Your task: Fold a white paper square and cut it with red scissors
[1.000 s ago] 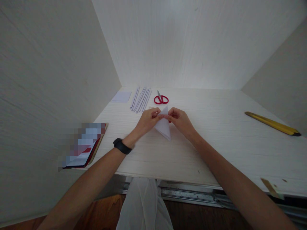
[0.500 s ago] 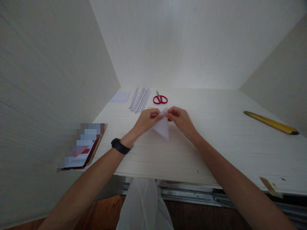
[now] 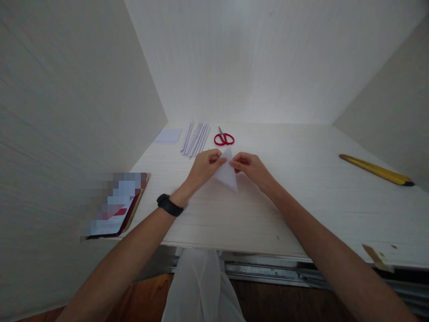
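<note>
Paper: folded white triangle [image 3: 228, 174] between both hands, mid-counter [image 3: 301, 197], long axis from far tip toward near edge.
Left hand [image 3: 204, 166]: pinching its left edge.
Right hand [image 3: 250, 166]: pinching its right edge, equally near.

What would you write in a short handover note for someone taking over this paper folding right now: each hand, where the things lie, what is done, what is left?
Left hand: fingers pinch the top left edge of the folded white paper.
Right hand: fingers pinch its top right edge. The paper, a narrow triangle with its point toward the person, is held over the table.
Behind the hands: red scissors, paper strips, small white square sheet.
Far right: yellow ruler.
Done: paper folded to a triangle.
Left: any further folds; scissors lie untouched.
</note>
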Demonstrator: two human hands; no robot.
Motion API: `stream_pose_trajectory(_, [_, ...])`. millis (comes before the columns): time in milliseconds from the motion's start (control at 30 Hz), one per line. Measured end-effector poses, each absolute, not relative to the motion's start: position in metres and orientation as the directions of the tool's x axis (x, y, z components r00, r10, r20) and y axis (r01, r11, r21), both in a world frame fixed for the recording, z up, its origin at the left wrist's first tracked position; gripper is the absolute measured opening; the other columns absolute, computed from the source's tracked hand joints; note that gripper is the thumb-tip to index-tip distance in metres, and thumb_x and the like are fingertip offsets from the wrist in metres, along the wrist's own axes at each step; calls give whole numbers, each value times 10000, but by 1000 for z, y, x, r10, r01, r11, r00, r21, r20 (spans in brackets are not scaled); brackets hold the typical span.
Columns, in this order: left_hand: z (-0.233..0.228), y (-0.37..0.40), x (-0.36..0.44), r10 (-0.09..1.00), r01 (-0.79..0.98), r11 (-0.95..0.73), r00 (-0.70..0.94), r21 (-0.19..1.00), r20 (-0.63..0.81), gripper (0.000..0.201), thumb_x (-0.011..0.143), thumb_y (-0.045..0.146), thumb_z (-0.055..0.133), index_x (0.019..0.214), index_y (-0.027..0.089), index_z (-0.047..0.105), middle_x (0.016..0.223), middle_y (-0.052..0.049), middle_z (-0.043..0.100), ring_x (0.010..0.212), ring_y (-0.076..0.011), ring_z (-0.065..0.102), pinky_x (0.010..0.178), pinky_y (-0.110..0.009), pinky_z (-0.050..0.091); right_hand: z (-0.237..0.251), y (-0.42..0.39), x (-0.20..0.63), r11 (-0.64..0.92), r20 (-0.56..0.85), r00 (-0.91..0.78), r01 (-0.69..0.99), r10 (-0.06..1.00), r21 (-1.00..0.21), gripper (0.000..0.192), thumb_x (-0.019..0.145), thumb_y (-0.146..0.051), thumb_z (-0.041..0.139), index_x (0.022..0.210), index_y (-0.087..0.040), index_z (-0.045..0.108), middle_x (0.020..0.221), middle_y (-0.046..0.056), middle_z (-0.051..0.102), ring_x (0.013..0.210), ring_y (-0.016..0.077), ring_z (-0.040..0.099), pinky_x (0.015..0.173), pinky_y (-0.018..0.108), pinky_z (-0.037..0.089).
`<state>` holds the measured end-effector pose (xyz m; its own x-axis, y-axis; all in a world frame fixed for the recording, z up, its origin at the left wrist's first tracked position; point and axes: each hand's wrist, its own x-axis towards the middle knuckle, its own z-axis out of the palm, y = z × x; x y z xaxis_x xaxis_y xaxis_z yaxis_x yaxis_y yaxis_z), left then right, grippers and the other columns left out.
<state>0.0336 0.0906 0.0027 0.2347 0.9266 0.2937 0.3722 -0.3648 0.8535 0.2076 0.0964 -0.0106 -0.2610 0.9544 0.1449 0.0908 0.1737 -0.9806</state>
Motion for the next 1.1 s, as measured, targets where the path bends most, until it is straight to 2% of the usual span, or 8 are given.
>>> stream_pose_trajectory(167, [1,91,34,928,305,-341,264,889,265,208,750,361,601,737,154,581,682,-6,613,619,-118,549,542,-212,391,-13,96,209,250,212,-279,109,937,-962,212,686,-328,677,641,-177,535,587,-35,532,542,94,507,546,251,422])
stream_pose_trajectory(300, [1,89,36,921,333,-357,278,872,271,189,748,343,603,731,157,574,665,7,591,611,-112,529,530,-206,376,-13,95,209,323,263,-307,164,915,-932,175,715,-299,645,658,-185,525,587,-37,518,543,103,500,541,257,405])
stream_pose_trajectory(467, [3,89,36,920,318,-377,238,870,312,178,748,331,595,704,167,544,651,14,575,602,-107,515,534,-207,382,-13,95,207,260,210,-273,163,939,-952,179,699,-334,655,688,-183,560,635,-15,572,576,112,525,578,267,430])
stream_pose_trajectory(600, [3,91,35,922,303,-387,154,871,355,193,740,331,601,669,176,510,623,14,548,602,-111,498,518,-205,377,-14,96,206,214,151,-306,184,940,-959,212,678,-368,662,659,-179,566,615,-13,571,554,108,512,560,263,407])
stream_pose_trajectory(833, [6,86,39,908,262,-418,98,870,407,214,769,358,613,694,182,516,660,16,556,596,-99,497,508,-196,378,-13,94,205,289,230,-240,248,943,-925,248,707,-380,647,604,-185,532,549,-24,533,517,102,464,509,245,350])
stream_pose_trajectory(967, [5,87,39,904,270,-425,75,864,421,213,770,348,626,691,182,518,664,19,552,595,-93,491,503,-193,372,-11,92,204,259,214,-216,211,953,-943,245,696,-381,663,609,-180,553,567,-18,549,531,104,475,527,249,365])
stream_pose_trajectory(1100, [5,87,37,907,192,-415,8,889,422,261,756,379,653,679,189,493,625,32,532,564,-86,471,488,-193,364,-11,92,203,261,216,-248,167,944,-951,254,709,-407,653,635,-175,580,583,-19,555,530,93,459,523,239,355])
